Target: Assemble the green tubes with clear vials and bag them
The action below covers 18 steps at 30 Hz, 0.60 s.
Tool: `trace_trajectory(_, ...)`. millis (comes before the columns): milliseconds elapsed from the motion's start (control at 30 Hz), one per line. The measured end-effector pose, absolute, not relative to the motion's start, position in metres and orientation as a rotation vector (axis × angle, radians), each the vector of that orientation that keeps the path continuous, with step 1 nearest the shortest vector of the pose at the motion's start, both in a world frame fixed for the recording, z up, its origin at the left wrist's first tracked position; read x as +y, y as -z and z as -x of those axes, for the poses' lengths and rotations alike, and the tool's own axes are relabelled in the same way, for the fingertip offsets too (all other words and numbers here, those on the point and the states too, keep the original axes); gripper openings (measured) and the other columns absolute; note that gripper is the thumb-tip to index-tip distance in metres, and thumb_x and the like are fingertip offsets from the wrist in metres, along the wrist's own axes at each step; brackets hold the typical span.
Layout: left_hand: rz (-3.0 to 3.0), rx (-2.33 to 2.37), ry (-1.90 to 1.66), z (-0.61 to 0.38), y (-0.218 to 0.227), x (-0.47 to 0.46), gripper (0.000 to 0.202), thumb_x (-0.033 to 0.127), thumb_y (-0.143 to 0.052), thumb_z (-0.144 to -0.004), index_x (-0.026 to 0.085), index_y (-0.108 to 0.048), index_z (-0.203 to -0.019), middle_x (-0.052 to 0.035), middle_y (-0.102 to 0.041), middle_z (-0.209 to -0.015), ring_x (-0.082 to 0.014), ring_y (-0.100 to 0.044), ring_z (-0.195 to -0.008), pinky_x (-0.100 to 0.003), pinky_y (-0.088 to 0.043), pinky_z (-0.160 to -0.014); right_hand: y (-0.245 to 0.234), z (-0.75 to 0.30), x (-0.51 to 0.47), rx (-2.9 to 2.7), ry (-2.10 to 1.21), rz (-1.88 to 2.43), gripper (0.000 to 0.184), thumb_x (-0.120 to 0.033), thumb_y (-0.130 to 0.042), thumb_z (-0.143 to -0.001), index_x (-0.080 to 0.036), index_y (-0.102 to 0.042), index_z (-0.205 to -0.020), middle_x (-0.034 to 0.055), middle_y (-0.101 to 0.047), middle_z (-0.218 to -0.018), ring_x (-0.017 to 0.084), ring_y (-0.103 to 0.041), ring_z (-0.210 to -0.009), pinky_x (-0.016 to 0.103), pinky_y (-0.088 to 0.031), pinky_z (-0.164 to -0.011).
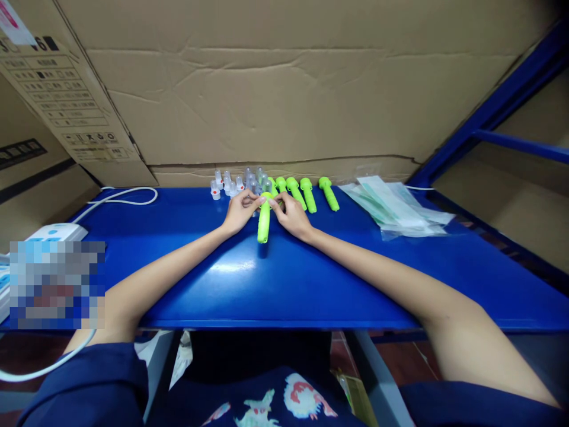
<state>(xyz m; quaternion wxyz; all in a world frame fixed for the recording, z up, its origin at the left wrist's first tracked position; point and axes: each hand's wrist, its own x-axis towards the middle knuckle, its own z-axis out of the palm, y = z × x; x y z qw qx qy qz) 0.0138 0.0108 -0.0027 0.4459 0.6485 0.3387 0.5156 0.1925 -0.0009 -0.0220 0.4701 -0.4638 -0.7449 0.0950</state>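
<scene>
A bright green plastic handle (264,222) lies on the blue table (284,279), its far end between both hands. My left hand (240,211) pinches that far end from the left. My right hand (291,213) pinches it from the right, fingertips meeting those of the left hand at the top of the handle. Just behind the hands stands a cluster of several small clear caps (237,182), some with red dots. To the right of them several more green handles (306,193) lie side by side.
A pile of clear plastic sleeves (395,204) lies at the right of the table. A white power strip (56,232) with a white cable (124,196) sits at the left edge. Cardboard boxes (275,89) wall off the back. A blue shelf frame (502,107) rises at right.
</scene>
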Motion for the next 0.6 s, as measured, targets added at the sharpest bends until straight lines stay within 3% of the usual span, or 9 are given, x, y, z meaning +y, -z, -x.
trace_trajectory(167,-1.585,0.822,-1.249,-0.015,0.0034,0.0121,0.051,0.058,-0.081,-0.067,0.019,-0.049,-0.076,-0.001,-0.07,-0.078,-0.0135,-0.067,-0.068,-0.028,-0.055,-0.068,0.0224,-0.1922,-0.0003,-1.804,-0.259,1.128,0.052,-0.073,-0.039,-0.093,-0.023,-0.051,-0.087,0.0079,-0.066,-0.084,0.021,-0.061,-0.068,0.041,-0.053,-0.072)
trace_trajectory(367,-1.638,0.807,-1.349,-0.0154,0.009,0.0186,0.048,0.051,-0.083,-0.066,0.018,-0.05,-0.076,-0.0006,-0.068,-0.081,-0.013,-0.067,-0.076,-0.025,-0.05,-0.07,0.0212,-0.1903,-0.0046,-1.779,-0.397,1.027,0.047,-0.068,-0.042,-0.094,-0.021,-0.048,-0.099,0.0085,-0.067,-0.091,0.02,-0.065,-0.068,0.037,-0.054,-0.066)
trace_trajectory(600,-1.663,0.886,-1.439,-0.0149,0.0071,0.0169,0.048,0.052,-0.085,-0.062,0.018,-0.053,-0.072,0.0,-0.066,-0.074,-0.0118,-0.062,-0.069,-0.023,-0.042,-0.061,0.0204,-0.1906,-0.009,-1.836,-0.518,0.947,0.055,-0.065,-0.053,-0.09,-0.02,-0.044,-0.12,-0.0025,-0.054,-0.071,0.016,-0.058,-0.06,0.033,-0.051,-0.058)
